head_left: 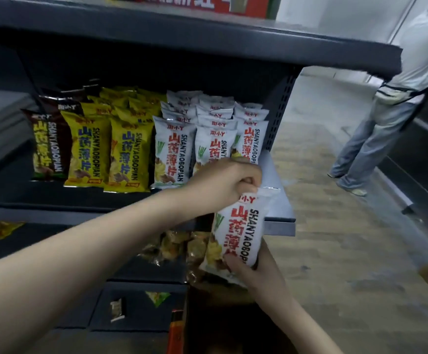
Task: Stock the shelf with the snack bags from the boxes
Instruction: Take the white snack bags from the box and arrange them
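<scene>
Left hand [223,185] pinches the top seal of the white snack bag [241,231]; right hand [248,269] grips its base (bag upright, matching row just above on the shelf [280,213]).

A person [376,134] stands on plank-patterned floor [335,251] near a white wall [335,16].

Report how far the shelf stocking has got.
Done: brown bags, yellow bags and white bags stand in rows on the shelf. In hand: the left hand pinches the top of one more white bag, the right hand grips its bottom. Left: that bag is not yet shelved; any remaining stock is out of sight.
</scene>
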The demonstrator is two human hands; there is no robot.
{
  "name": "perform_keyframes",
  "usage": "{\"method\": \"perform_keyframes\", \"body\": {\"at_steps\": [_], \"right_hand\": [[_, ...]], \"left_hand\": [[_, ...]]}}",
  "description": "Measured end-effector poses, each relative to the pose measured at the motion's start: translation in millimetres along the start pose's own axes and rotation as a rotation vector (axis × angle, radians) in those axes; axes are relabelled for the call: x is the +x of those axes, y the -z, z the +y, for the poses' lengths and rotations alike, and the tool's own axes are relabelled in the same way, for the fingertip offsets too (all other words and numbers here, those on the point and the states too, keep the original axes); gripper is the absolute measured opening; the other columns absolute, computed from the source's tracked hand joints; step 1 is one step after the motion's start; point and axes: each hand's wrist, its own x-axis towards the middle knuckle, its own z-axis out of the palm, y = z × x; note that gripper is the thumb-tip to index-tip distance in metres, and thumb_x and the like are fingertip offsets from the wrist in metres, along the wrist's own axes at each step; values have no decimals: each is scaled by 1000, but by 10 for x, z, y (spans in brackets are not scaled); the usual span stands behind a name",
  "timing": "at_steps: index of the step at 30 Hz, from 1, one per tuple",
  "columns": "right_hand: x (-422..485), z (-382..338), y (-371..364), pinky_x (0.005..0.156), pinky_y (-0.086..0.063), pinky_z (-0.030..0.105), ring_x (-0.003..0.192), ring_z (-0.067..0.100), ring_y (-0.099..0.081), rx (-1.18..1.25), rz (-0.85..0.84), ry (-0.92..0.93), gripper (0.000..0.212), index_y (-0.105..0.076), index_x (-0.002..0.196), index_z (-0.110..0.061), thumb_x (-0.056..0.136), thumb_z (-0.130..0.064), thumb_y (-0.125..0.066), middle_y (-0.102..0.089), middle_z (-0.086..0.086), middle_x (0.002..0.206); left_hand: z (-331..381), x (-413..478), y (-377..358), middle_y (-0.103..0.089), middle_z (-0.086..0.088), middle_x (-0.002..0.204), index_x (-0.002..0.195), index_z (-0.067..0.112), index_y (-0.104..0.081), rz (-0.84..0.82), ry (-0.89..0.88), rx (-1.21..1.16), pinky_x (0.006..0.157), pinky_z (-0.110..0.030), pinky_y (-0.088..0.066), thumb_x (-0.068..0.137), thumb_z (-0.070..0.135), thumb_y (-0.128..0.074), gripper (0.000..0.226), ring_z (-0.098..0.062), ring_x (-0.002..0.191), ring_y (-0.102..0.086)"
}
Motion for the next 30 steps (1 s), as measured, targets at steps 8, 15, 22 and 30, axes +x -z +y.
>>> {"method": "perform_keyframes", "body": {"at_steps": [8, 15, 22, 30], "right_hand": [[601, -501, 291, 68, -49, 12, 92, -6, -63, -154, 197, 198, 35, -48, 112, -34, 86, -24, -69, -64, -21, 105], [1404, -610, 652, 86, -56, 45, 100, 19, -67, -156, 157, 144, 31, -50, 98, -32, 85, -13, -70, -70, 0, 108], [1834, -460, 849, 62, -45, 21, 88, 6, -63, -164, 97, 12, 32, -51, 113, -17, 87, -20, -69, -67, 0, 110], [2011, -343, 719, 71, -51, 33, 93, 18, -64, -251, 65, 50, 31, -51, 111, -14, 87, -25, -68, -66, 2, 108]], "left_hand": [[-29, 707, 322, -57, 6, 87, 89, 17, -68, 259, -37, 56, 78, -38, -49, 88, 21, -62, 7, -11, 82, -54], [-254, 1219, 286, -61, -4, 109, 112, 20, -66, 210, 34, 228, 81, -36, -50, 94, 13, -51, 25, -21, 96, -61], [-614, 1225, 108, -42, 0, 143, 142, 23, -37, 44, 160, 494, 103, -39, -41, 87, 27, -62, 61, -22, 127, -45], [-752, 1237, -130, -27, -6, 154, 150, 18, -14, -13, 230, 616, 112, -37, -27, 79, 40, -70, 93, -24, 141, -27]]}}
